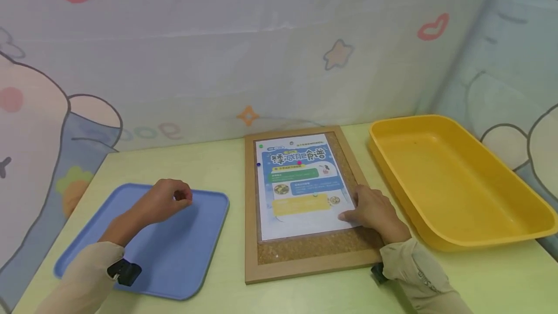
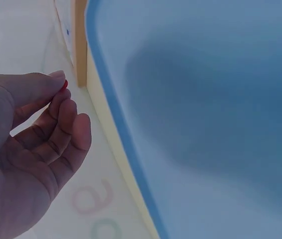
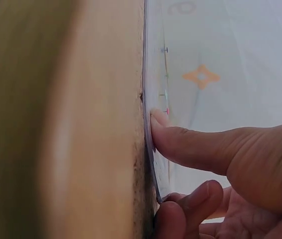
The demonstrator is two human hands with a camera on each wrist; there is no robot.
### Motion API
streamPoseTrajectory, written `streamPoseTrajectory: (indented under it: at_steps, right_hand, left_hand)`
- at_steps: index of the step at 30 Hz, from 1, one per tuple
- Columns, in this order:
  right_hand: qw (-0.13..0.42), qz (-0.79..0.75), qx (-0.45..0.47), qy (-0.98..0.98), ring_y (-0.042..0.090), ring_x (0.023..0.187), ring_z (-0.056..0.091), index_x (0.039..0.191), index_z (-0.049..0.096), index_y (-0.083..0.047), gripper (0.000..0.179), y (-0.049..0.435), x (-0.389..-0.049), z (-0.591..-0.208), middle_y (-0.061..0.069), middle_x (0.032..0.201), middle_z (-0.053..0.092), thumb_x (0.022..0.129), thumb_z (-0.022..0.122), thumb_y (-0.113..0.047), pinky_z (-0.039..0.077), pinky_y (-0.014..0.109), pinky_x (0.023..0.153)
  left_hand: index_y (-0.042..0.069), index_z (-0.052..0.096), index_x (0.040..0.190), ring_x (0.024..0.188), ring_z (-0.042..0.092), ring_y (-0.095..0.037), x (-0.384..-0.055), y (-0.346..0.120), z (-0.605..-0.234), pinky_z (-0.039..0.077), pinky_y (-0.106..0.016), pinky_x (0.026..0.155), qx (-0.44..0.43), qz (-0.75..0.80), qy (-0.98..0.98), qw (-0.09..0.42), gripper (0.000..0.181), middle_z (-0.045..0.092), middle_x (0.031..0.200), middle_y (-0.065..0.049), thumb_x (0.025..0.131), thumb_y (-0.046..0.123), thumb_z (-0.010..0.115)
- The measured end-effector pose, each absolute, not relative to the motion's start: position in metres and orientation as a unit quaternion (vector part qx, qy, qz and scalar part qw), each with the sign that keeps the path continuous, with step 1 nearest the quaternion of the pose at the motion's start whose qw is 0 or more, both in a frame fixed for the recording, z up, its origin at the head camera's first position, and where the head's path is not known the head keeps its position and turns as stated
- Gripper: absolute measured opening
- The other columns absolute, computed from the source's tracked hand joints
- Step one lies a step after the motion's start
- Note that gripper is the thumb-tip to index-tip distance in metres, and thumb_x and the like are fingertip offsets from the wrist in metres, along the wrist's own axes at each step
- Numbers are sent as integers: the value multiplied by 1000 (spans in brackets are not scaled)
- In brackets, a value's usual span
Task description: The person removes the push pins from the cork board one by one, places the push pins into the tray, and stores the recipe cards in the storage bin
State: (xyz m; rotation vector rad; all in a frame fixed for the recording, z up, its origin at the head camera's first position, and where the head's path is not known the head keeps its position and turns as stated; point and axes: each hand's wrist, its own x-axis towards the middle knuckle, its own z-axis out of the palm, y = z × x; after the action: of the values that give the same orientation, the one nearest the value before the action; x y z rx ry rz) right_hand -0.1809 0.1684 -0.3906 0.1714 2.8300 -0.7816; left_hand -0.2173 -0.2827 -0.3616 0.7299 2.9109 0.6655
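Observation:
Over the blue tray (image 1: 196, 246), my left hand (image 1: 163, 202) pinches a small red push pin (image 2: 65, 85) between thumb and fingertips; only its red head shows. The other fingers (image 2: 56, 144) are bent loosely. A printed sheet (image 1: 279, 229) with a blue design lies on the framed cork board (image 1: 305, 248). Several coloured pins stand in the sheet, including a pink pin (image 1: 299, 163) and a green pin (image 1: 261, 146). My right hand (image 1: 377, 212) rests at the sheet's lower right, its thumb (image 3: 196, 147) pressing the sheet and its fingers by the edge.
A deep yellow bin (image 1: 471, 183) stands right of the board. The pale table (image 1: 209, 164) shows between tray and board. Behind it hangs a cloth backdrop (image 1: 261, 62) with printed hearts, a star and cartoon figures.

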Motion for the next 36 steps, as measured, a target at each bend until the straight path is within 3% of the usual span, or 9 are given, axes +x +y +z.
streamPoseTrajectory:
  at_steps: [19,24,27,30,36]
  right_hand:
    - [117,-277,65,951,26,75,55,102,61,2,44,171,-182,-393,12,82,60,77,86,-25,41,32,61]
    - [114,-272,66,953,26,76,55,99,58,1,44,170,-181,-392,12,81,57,77,86,-25,40,32,61]
    - [112,-269,66,954,26,76,54,98,57,0,45,170,-181,-391,12,81,56,76,86,-26,40,32,61]
    - [109,-267,65,955,26,75,54,98,57,0,45,170,-180,-391,11,80,56,76,86,-26,40,32,61]
    - [109,-269,64,955,26,75,54,99,57,1,46,170,-179,-393,11,79,56,76,86,-27,40,32,61]
  left_hand:
    - [1,70,73,64,54,-15,-206,-319,-384,46,-36,58,186,139,973,0,8,66,70,-5,80,-3,71]
    - [8,52,59,54,38,-14,-202,-323,-395,34,-31,51,168,82,982,-31,30,45,56,1,82,-6,65]
    - [8,47,59,51,42,-18,-196,-320,-402,35,-35,46,183,22,980,-74,32,43,54,-3,81,-10,62]
    - [3,56,65,52,54,-28,-190,-314,-406,43,-42,46,208,-28,970,-122,21,55,59,-12,75,-13,63]
    - [1,59,68,53,58,-33,-182,-305,-412,47,-46,48,213,-59,964,-150,18,57,60,-15,71,-14,68]
